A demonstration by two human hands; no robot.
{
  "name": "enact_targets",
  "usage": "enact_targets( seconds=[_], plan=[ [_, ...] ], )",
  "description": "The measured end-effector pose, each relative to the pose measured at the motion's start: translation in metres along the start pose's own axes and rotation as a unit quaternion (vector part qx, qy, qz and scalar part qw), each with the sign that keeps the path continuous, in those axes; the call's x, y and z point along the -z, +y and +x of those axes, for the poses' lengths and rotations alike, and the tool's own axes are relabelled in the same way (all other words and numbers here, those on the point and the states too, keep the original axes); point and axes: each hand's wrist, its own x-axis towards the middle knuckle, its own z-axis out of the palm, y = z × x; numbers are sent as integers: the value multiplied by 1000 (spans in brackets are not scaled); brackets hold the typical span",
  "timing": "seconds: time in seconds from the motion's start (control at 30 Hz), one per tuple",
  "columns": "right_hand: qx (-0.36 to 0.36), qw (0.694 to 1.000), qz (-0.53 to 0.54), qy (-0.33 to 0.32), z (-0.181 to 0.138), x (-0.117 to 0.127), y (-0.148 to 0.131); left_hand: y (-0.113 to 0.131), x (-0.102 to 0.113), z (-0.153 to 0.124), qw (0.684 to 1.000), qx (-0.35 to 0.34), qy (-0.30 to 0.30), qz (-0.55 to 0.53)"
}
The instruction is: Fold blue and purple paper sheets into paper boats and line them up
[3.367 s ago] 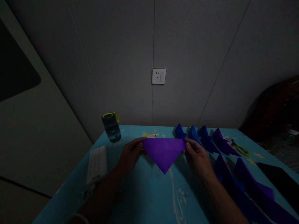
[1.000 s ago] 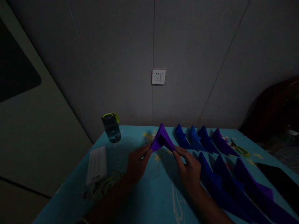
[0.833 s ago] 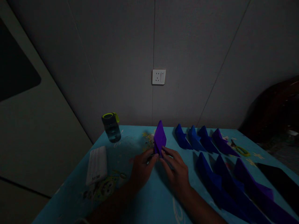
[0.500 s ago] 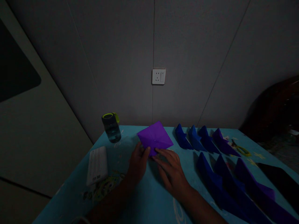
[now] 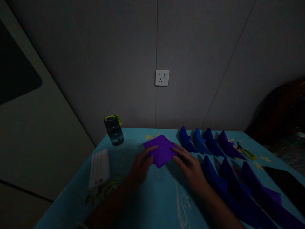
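A folded sheet of purple paper (image 5: 162, 152), roughly diamond-shaped with its centre point visible, is between my two hands above the table. My left hand (image 5: 142, 163) grips its left edge, thumb below and fingers over the top. On the opposite side, my right hand (image 5: 188, 162) pinches the right corner between thumb and fingers. To the right stand folded paper boats: a back row with a dark blue boat (image 5: 186, 141) nearest the paper and a purple boat (image 5: 228, 146) at its end, and a larger front row with a blue boat (image 5: 215, 178).
A water bottle (image 5: 114, 132) stands at the back left, with a white power bank (image 5: 99, 168) in front of it. Scissors with yellow-green handles (image 5: 249, 154) and a flat black object (image 5: 284, 181) lie at the right. Behind the table, the wall holds a socket (image 5: 162, 78).
The purple paper has come down and nearer to me. My right hand has shifted from its lower corner to its right side, and my left fingers now reach over the left edge.
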Motion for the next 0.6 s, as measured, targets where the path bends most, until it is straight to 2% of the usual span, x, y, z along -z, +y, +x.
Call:
enact_targets(
  seconds=[0.1, 0.17, 0.33, 0.43, 0.6],
  plan=[
    [-32, 997, 65, 7, 0, 3, -3, 3, 5, -3, 996, -44, -59, 41],
    [-38, 995, 87, 6, 1, 4, -4, 1, 7, -4, 992, -59, -78, 78],
    [-22, 994, 110, -15, 0, 5, -5, -6, 9, -5, 976, -107, -80, 172],
    [-37, 994, 102, -3, 1, 5, -4, -8, 11, -6, 964, -132, -86, 215],
    [-25, 997, 77, -19, 0, 8, 1, -11, 9, -4, 957, -145, -79, 237]
  ],
)
